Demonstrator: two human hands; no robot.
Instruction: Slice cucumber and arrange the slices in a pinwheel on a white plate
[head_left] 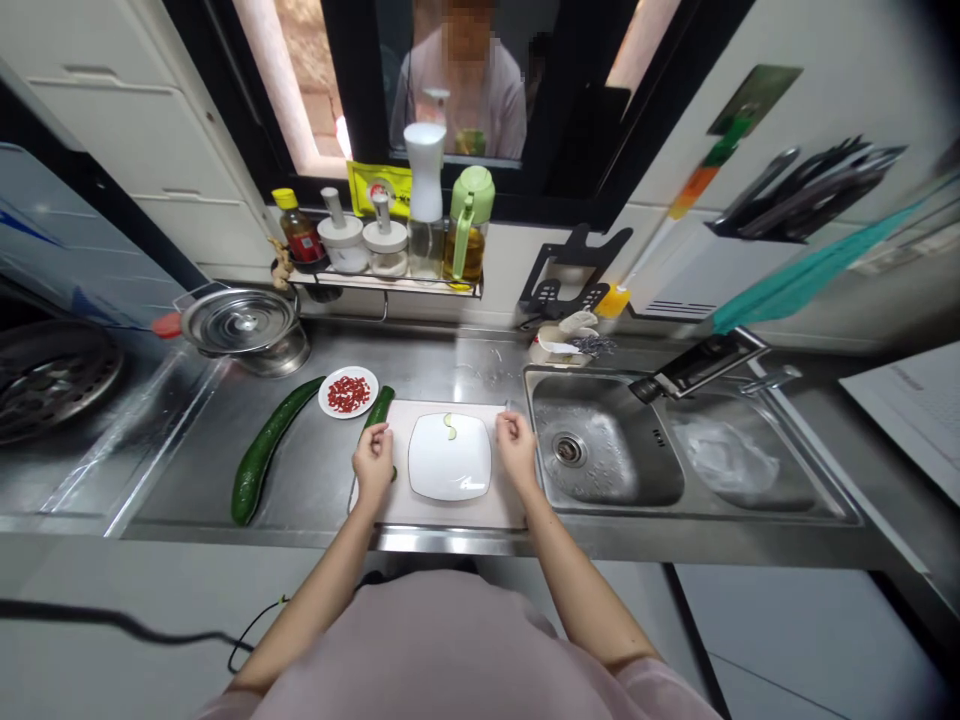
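Observation:
A white square plate (450,472) lies on a pale cutting board (457,515), with thin cucumber slices (451,430) near its far edge. My left hand (373,460) is closed in a pinch at the plate's left, over a cut cucumber (384,402) that it partly covers. To the plate's right my right hand (516,447) is also pinched, above the board's edge. What either set of fingertips holds, if anything, is too small to make out. A long whole cucumber (268,452) rests farther left, beside a small white dish (323,398) of chopped red pieces (349,392).
A steel sink (611,480) adjoins the board on the right, with a black faucet (686,372) over it. At the back left stands a lidded steel pot (244,325). Seasoning jars and bottles line a wall shelf (431,287). Knives hang in a rack (705,265).

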